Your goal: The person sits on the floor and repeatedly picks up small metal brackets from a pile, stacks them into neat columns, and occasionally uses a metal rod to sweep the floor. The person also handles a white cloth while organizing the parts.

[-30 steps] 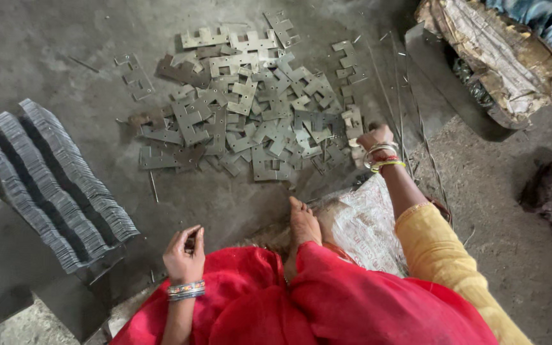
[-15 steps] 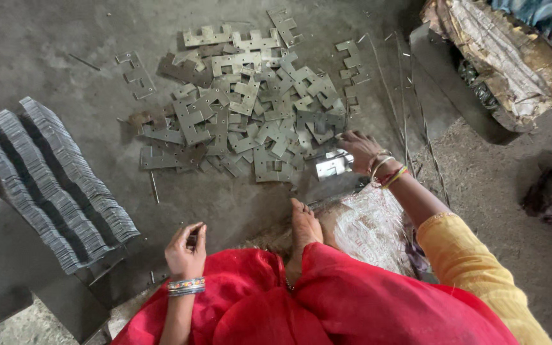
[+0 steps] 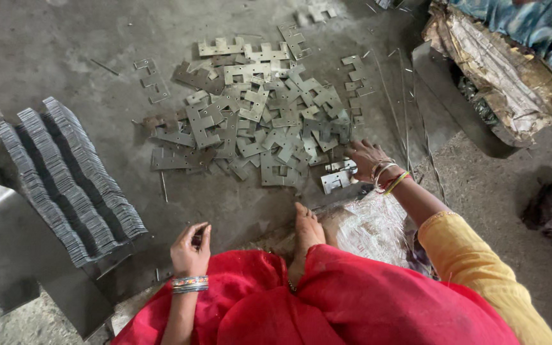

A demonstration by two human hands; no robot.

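I log 1 right hand (image 3: 367,160), fingers spread and bent over the near edge of the loose pile of flat notched metal plates (image 3: 260,121) on the concrete floor (image 3: 65,51), touching 1 bright plate (image 3: 337,181) just beside it; I cannot tell whether it grips. 1 left hand (image 3: 191,248), fingers curled, pinches a small dark piece. 3 stacked rows of plates (image 3: 65,172) lie left. 1 bare foot (image 3: 306,230) rests between the hands.
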